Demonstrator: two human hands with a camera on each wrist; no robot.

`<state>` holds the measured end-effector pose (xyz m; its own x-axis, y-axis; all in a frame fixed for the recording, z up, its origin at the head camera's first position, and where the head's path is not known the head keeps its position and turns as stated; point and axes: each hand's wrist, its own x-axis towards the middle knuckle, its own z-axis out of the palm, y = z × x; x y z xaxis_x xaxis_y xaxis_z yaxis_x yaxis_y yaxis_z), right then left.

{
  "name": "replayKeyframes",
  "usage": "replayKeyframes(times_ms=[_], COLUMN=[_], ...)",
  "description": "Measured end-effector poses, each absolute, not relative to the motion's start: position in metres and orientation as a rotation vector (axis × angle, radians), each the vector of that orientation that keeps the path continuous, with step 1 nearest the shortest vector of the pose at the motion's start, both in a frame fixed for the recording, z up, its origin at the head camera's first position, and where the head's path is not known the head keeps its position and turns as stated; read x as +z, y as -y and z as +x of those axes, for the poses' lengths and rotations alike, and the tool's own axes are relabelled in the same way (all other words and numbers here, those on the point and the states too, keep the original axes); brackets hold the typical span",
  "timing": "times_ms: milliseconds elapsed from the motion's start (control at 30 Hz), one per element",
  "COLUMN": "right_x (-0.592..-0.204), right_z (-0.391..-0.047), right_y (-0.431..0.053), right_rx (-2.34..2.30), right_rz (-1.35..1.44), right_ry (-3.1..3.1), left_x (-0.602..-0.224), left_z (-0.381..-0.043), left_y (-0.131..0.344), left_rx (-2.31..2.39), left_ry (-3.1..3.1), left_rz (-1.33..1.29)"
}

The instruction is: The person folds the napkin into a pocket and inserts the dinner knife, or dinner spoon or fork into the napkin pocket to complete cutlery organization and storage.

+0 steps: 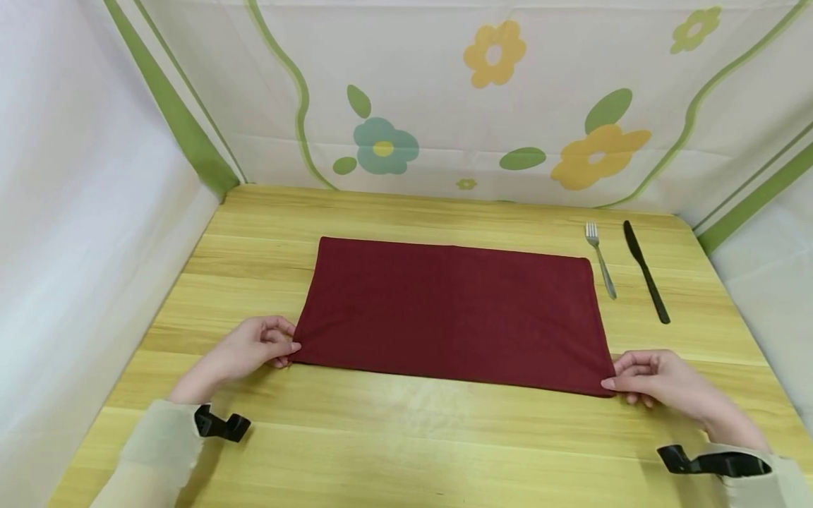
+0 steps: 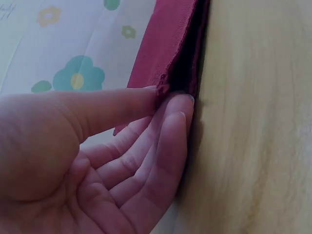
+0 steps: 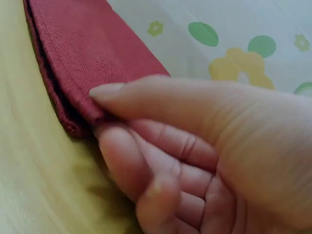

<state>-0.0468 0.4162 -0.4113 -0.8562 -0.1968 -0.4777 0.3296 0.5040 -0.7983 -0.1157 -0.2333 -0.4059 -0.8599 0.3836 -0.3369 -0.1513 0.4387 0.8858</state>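
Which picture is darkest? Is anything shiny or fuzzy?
The left wrist view looks dimmest, with shade on the left hand; the head view shows pale shine on the table near the cloth; in the right wrist view, the right hand has a fuzzy lower fingertip.

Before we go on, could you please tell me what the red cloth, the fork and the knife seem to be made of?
Red cloth: fabric, softly matte, by its fine ribbed texture and stitched edge in the right wrist view; fibre unclear.
Fork: probably metal, by its silvery shine.
Knife: black all over, seemingly smooth; plastic or coated metal, I cannot tell which.
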Motion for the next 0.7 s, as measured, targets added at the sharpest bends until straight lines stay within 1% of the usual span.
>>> replayKeyframes(times_ms=[167,333,467,600,700], right_x=[-0.408,-0.397,-0.388,-0.386,-0.386], right_z=[-0.052,-0.068,-0.093,-0.127,-0.154], right_y=[-0.411,-0.411,-0.408,-0.400,-0.397], right_rx=[-1.223,-1.176,-1.186,-1.110,-1.144], right_rz=[0.085,0.124,0.107,0.117,0.159], right_ry=[-2.380,-2.552,-2.693,-2.851,-2.899], left_x=[-0.401,-0.387,-0.377,-0.378,-0.383], left_z=[-0.120,-0.140,-0.162,-0.189,-0.216], left_y=[0.230,0.224,0.204,0.177,0.167], left_rx=[1.201,1.076,1.016,0.917,0.922], left_ry=[-2.453,-2.680,-2.758,-2.764,-2.828], left_rz=[0.264,0.330,0.477,0.685,0.683])
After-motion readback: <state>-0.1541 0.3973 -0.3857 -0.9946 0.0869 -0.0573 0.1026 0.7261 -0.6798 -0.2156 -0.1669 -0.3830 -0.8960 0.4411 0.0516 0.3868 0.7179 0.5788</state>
